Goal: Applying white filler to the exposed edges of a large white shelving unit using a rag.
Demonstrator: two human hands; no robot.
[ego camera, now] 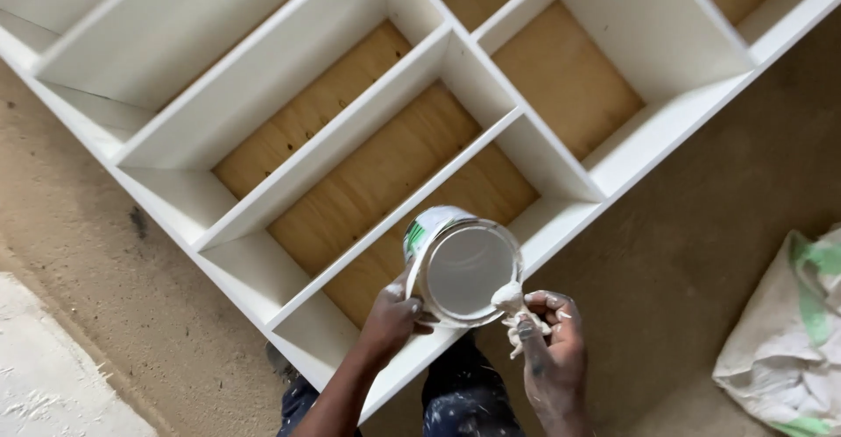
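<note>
Left hand (392,319) grips an open white tub (462,266) over the shelf unit (350,130); right hand (550,336) pinches what looks like putty (509,298).

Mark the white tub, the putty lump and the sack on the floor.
white tub (467,271): head view, on its pale inner bottom.
putty lump (508,298): head view, on the blob at the rim.
sack (780,349): head view, on its crumpled side.

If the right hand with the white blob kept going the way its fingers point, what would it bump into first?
Most likely the rim of the open white tub: the right hand points its putty-covered fingertips up-left, already almost touching it, though depth is unclear.
</note>
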